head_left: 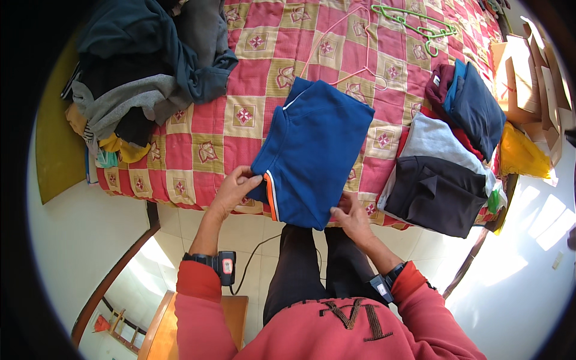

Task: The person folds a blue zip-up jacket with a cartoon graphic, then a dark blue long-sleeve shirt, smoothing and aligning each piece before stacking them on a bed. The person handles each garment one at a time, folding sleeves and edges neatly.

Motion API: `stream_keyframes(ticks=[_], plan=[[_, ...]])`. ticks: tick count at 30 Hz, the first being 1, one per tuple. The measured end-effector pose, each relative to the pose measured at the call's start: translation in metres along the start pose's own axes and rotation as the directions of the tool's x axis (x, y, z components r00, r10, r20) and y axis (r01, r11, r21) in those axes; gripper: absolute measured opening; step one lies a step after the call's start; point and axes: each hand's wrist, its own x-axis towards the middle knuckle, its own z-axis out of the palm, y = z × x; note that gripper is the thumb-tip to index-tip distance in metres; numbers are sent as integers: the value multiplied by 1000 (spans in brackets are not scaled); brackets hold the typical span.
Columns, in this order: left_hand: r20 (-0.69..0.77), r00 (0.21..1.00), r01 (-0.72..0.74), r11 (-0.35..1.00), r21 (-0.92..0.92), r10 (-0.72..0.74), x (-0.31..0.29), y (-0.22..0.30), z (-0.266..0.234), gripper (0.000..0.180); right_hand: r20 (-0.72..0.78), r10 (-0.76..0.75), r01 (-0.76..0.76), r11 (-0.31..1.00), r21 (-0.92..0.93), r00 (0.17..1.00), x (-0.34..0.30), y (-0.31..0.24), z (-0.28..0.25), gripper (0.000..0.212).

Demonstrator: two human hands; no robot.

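A folded blue garment [318, 144] with orange and white trim lies in front of me at the near edge of the bed. My left hand [233, 191] pinches its left edge beside the trim, thumb and fingers together. At the near right corner, my right hand [353, 216] grips the cloth, with some of the fingers hidden behind it. Just beyond the garment is a pink hanger [367, 51], partly covered by the fabric. What kind of garment it is, I cannot tell from the fold.
A loose heap of dark and grey clothes [150, 60] lies on the left of the checked bedspread [240, 138]. Folded stacks, topped by a black garment [438, 195] and a navy one [477, 108], sit at right. Green hangers [414, 24] lie at the far side; cardboard boxes [522, 84] stand beyond the stacks.
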Motion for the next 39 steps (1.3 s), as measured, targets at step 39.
stream_keyframes(ticks=[39], plan=[[-553,642,-586,805,94,532,-41,123,222,23,-231,-320,392,811,434,919,81,-39,-286,27]])
